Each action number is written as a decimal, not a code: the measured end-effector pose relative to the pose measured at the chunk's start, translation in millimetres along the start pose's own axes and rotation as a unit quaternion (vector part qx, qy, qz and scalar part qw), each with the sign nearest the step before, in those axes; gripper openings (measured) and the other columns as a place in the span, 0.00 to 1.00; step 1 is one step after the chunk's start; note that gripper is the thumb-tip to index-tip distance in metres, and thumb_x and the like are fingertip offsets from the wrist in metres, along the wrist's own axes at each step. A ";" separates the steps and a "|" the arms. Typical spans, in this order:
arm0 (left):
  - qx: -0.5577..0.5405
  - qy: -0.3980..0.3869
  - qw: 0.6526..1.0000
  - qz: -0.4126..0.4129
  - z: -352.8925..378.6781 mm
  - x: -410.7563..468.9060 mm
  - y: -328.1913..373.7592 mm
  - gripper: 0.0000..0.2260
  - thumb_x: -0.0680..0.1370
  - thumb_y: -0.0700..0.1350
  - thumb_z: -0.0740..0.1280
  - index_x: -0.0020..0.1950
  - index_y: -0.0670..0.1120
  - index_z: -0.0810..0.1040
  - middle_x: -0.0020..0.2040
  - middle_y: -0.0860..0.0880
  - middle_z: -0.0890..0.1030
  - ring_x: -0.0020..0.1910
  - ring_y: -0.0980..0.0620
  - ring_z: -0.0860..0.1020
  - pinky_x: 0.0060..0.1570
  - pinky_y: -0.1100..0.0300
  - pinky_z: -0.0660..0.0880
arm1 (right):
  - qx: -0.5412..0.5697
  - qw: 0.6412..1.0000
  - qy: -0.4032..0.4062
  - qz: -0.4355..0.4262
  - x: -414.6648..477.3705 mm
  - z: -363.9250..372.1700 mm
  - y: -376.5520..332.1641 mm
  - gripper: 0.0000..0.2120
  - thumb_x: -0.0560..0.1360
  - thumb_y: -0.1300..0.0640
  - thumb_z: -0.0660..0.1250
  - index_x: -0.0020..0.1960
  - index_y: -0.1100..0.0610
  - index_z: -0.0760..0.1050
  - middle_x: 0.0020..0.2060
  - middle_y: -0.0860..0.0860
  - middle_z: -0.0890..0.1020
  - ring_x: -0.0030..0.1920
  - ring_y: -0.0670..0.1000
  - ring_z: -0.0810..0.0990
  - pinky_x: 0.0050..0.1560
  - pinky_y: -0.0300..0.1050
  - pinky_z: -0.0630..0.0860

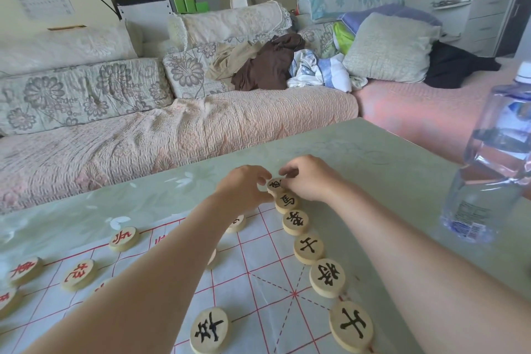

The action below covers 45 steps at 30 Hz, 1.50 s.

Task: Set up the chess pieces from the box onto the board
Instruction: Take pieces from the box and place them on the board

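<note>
Beyond a cushion-heaped sofa (172, 123), our head view shows the pale green surface (373, 158) carrying the board (254, 263) at lower centre. We are seating the black corner piece (275, 184) at the far end of its row, mid frame: left hand (247, 185) and right hand (309, 179) both pinch it with curled fingers. Next, we judge, it needs centring on its crossing, then letting go. Readable: the 馬 piece (287, 201), a 士 piece (309, 246); the bottle (488, 167) label is illegible.
</note>
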<state>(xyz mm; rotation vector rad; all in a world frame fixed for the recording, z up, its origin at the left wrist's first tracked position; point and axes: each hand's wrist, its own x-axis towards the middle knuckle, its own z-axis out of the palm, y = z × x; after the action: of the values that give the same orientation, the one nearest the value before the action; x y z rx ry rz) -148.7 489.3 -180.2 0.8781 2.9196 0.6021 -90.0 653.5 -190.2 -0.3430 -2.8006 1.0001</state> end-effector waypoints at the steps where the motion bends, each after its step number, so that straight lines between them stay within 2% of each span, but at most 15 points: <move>1: -0.007 0.000 1.000 0.000 0.9 -0.3 0.4 0.18 0.72 0.47 0.74 0.61 0.54 0.78 0.53 0.57 0.80 0.51 0.54 0.77 0.53 0.57 0.75 | 0.007 1.000 0.008 -0.002 0.7 1.7 -0.6 0.15 0.75 0.50 0.70 0.62 0.46 0.80 0.54 0.43 0.82 0.57 0.48 0.79 0.61 0.47 0.75; 4: -0.028 0.014 0.999 -0.014 3.9 0.9 -0.5 0.13 0.73 0.45 0.72 0.57 0.55 0.81 0.53 0.57 0.82 0.46 0.55 0.77 0.53 0.56 0.77 | 0.018 0.999 0.029 -0.008 2.9 8.6 -2.1 0.15 0.76 0.53 0.69 0.62 0.47 0.80 0.55 0.44 0.83 0.57 0.49 0.80 0.61 0.49 0.76; 7: -0.041 0.028 0.999 -0.021 6.1 1.3 -3.3 0.08 0.73 0.47 0.73 0.51 0.54 0.81 0.49 0.57 0.82 0.49 0.54 0.79 0.52 0.55 0.77 | 0.029 0.999 0.035 -0.015 5.0 12.2 -0.5 0.13 0.78 0.54 0.68 0.62 0.47 0.81 0.57 0.44 0.83 0.59 0.48 0.80 0.62 0.48 0.75; 13: -0.037 0.035 0.999 -0.018 7.2 -5.3 -4.4 0.10 0.73 0.47 0.72 0.52 0.57 0.79 0.50 0.58 0.81 0.46 0.54 0.77 0.51 0.54 0.77 | 0.052 0.998 0.020 -0.021 2.7 5.5 2.3 0.14 0.79 0.55 0.64 0.64 0.49 0.79 0.60 0.48 0.81 0.62 0.50 0.78 0.65 0.48 0.73; 18: -0.038 0.075 0.996 -0.002 0.9 -22.1 1.3 0.08 0.75 0.45 0.69 0.51 0.58 0.79 0.46 0.58 0.79 0.42 0.54 0.76 0.44 0.58 0.75 | 0.054 0.998 0.000 -0.022 -3.0 -14.3 9.5 0.13 0.75 0.60 0.63 0.47 0.43 0.81 0.52 0.44 0.82 0.55 0.48 0.80 0.58 0.43 0.75; 20: -0.041 0.061 0.997 0.013 0.5 -30.0 4.9 0.08 0.75 0.46 0.68 0.50 0.58 0.80 0.45 0.58 0.80 0.39 0.56 0.75 0.41 0.60 0.73 | 0.068 0.997 -0.035 -0.024 -8.0 -22.0 10.1 0.12 0.73 0.60 0.65 0.46 0.43 0.81 0.47 0.42 0.81 0.51 0.46 0.79 0.52 0.40 0.73; 22: -0.039 0.031 0.998 0.030 1.3 -36.0 7.4 0.11 0.76 0.45 0.67 0.53 0.59 0.81 0.47 0.58 0.79 0.41 0.57 0.75 0.42 0.62 0.71 | 0.074 0.994 -0.077 -0.026 -13.3 -25.3 10.3 0.11 0.73 0.60 0.67 0.49 0.44 0.81 0.44 0.41 0.80 0.48 0.45 0.78 0.48 0.39 0.71; 25: 0.035 -0.027 0.998 0.055 3.6 -41.4 7.8 0.17 0.78 0.47 0.65 0.63 0.64 0.76 0.55 0.58 0.76 0.52 0.54 0.75 0.54 0.58 0.73 | 0.042 0.991 -0.124 -0.027 -16.9 -21.1 14.0 0.09 0.72 0.54 0.72 0.51 0.44 0.79 0.44 0.43 0.81 0.46 0.47 0.79 0.48 0.39 0.72; 27: 0.073 -0.033 0.995 0.063 4.1 -44.5 6.9 0.17 0.78 0.48 0.65 0.64 0.65 0.74 0.59 0.57 0.74 0.56 0.53 0.74 0.57 0.55 0.72 | 0.033 0.993 -0.110 -0.022 -16.0 -16.8 16.5 0.10 0.72 0.50 0.74 0.52 0.44 0.78 0.44 0.43 0.80 0.46 0.47 0.79 0.47 0.40 0.72; 32: 0.014 0.001 0.998 0.053 1.9 -47.7 5.3 0.09 0.75 0.47 0.70 0.53 0.60 0.81 0.55 0.57 0.76 0.45 0.57 0.74 0.46 0.62 0.69 | -0.011 1.000 -0.017 -0.004 -15.8 -9.1 17.8 0.10 0.73 0.44 0.73 0.53 0.43 0.78 0.49 0.43 0.79 0.53 0.50 0.78 0.59 0.48 0.74; 35: -0.018 0.016 1.000 0.020 3.2 -46.8 5.3 0.07 0.74 0.50 0.71 0.50 0.60 0.80 0.51 0.59 0.78 0.44 0.57 0.76 0.46 0.58 0.75 | -0.014 1.000 -0.014 -0.018 -16.9 -8.7 17.5 0.02 0.74 0.46 0.70 0.43 0.42 0.78 0.44 0.40 0.79 0.53 0.50 0.80 0.60 0.49 0.75; 37: -0.038 0.016 0.999 0.012 5.7 -45.1 6.6 0.09 0.72 0.52 0.72 0.51 0.60 0.79 0.49 0.62 0.80 0.41 0.57 0.77 0.47 0.57 0.77 | 0.006 0.999 -0.042 -0.031 -17.1 -12.9 19.1 0.03 0.72 0.47 0.71 0.40 0.41 0.79 0.42 0.39 0.80 0.51 0.47 0.81 0.58 0.47 0.76; 38: -0.041 0.016 0.999 0.010 7.2 -43.7 7.2 0.09 0.72 0.53 0.72 0.51 0.60 0.79 0.48 0.62 0.80 0.41 0.57 0.76 0.47 0.56 0.77 | 0.014 0.998 -0.056 -0.035 -17.8 -14.8 19.5 0.01 0.72 0.47 0.72 0.42 0.42 0.81 0.42 0.38 0.81 0.51 0.46 0.81 0.57 0.45 0.77; 41: -0.039 0.024 0.999 -0.002 11.1 -40.4 9.1 0.09 0.71 0.55 0.72 0.49 0.60 0.79 0.46 0.63 0.81 0.41 0.57 0.77 0.47 0.57 0.77 | 0.008 0.998 -0.050 -0.040 -18.0 -14.2 22.2 0.09 0.71 0.46 0.74 0.51 0.45 0.84 0.42 0.39 0.80 0.52 0.46 0.81 0.57 0.43 0.76; 45: -0.039 0.031 0.999 -0.015 13.9 -41.2 9.2 0.10 0.71 0.56 0.72 0.51 0.60 0.78 0.45 0.63 0.80 0.41 0.57 0.77 0.44 0.58 0.77 | 0.012 0.998 -0.041 -0.038 -16.9 -12.6 22.3 0.10 0.73 0.46 0.73 0.52 0.46 0.84 0.47 0.42 0.84 0.53 0.47 0.81 0.61 0.46 0.76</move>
<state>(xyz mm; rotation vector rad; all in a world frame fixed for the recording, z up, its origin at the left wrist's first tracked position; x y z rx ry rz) -107.3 479.1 -192.8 0.8197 2.9353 0.7496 -67.3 673.5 -195.8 -0.1956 -2.8466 1.0532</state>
